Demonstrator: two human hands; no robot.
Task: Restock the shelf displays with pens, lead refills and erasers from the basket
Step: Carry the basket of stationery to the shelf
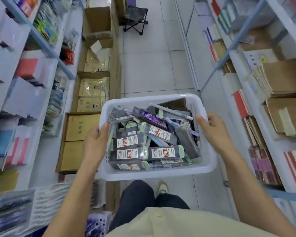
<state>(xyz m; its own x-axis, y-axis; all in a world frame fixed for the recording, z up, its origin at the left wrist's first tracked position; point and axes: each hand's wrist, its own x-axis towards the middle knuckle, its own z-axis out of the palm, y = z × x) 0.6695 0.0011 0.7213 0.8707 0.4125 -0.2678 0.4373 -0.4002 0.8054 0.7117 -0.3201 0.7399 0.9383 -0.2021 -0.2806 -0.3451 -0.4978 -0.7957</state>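
Observation:
A white plastic basket (158,172) is held up in front of me over the aisle floor. It is full of lead refill cases (130,142) with red-and-white labels, plus several pens (171,111) and dark packets. My left hand (95,142) grips the basket's left rim, thumb inside. On the right rim, my right hand (212,129) curls its fingers over the edge.
Shelf displays (24,93) of stationery run along the left, with open cardboard boxes (89,93) on the floor beside them. Shelves of notebooks and brown packs (272,79) line the right. A folding stool (135,17) stands further down the tiled aisle.

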